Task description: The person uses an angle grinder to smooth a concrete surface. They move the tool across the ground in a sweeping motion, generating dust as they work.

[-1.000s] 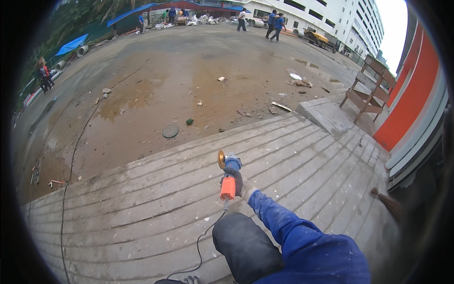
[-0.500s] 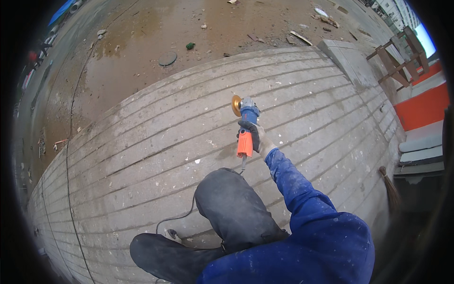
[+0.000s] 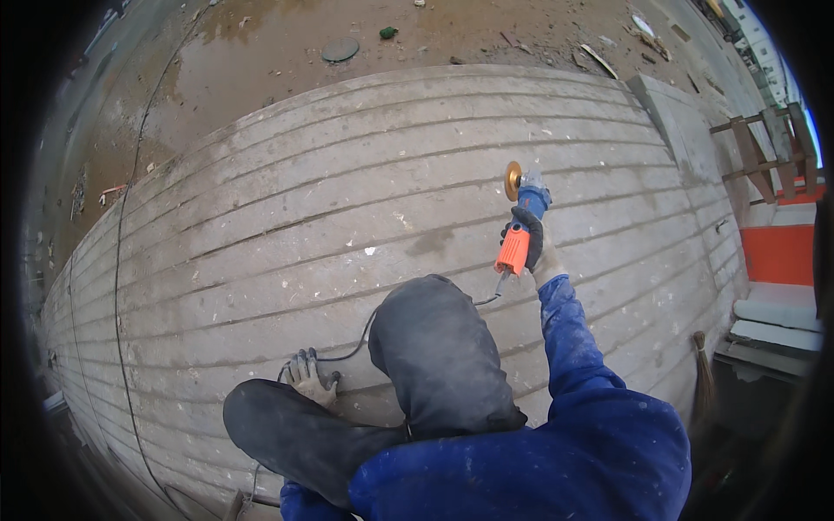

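My right hand (image 3: 534, 247), in a grey and dark glove, is wrapped round the body of a blue and orange angle grinder (image 3: 526, 217). The grinder's gold-coloured disc (image 3: 513, 181) stands on edge at its far left end, over grey concrete (image 3: 417, 208) marked by parallel lines. Whether the disc touches the concrete I cannot tell. From the orange end a dark power cord (image 3: 352, 352) runs behind my bent knee towards the left. Beside my other knee, my left hand (image 3: 311, 379), also gloved, rests on the concrete with its fingers spread, close to the cord.
A long dark cable (image 3: 122, 286) crosses the concrete at the left. Muddy wet ground with a round cover (image 3: 340, 49) and scattered debris lies beyond the far edge. At the right are a wooden frame (image 3: 764, 148), an orange panel (image 3: 777, 254) and a straw broom (image 3: 703, 369).
The grinder and my right hand have shifted to the right in view. My left hand now shows with fingers spread beside my knee, where only a small dark part showed before.
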`<act>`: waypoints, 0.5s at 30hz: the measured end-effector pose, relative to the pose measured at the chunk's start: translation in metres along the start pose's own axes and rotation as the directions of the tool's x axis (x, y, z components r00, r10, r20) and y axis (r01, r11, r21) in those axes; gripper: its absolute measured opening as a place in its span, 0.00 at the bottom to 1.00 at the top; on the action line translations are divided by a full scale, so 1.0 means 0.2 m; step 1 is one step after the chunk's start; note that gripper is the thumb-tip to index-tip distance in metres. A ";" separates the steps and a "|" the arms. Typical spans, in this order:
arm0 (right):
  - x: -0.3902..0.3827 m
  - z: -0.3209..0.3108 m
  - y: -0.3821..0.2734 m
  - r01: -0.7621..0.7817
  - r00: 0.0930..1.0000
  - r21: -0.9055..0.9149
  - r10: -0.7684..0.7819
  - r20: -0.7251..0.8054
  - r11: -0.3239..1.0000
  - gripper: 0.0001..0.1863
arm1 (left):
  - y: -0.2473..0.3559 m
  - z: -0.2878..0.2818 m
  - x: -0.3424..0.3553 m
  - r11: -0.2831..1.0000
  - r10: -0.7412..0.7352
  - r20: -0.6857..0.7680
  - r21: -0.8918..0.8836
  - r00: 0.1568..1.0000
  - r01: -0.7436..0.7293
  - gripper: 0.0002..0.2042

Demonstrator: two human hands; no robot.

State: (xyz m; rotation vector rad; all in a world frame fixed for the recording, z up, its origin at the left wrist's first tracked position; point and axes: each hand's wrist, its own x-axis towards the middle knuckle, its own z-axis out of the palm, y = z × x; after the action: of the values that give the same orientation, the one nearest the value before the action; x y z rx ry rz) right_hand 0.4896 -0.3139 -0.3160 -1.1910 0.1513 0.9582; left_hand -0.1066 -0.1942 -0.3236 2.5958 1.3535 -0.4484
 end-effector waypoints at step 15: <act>0.14 -0.17 0.25 -0.127 0.925 -0.587 -0.118 -0.361 0.800 0.17 | -0.24 0.31 -0.11 0.992 0.126 0.025 -0.004 0.992 -0.125 0.26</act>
State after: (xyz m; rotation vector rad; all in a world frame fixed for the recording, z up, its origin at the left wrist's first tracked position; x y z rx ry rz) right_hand 0.4843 -0.3254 -0.3809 -1.9774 0.1633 0.7830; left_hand -0.1696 -0.2019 -0.3742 2.6442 1.1734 -0.4577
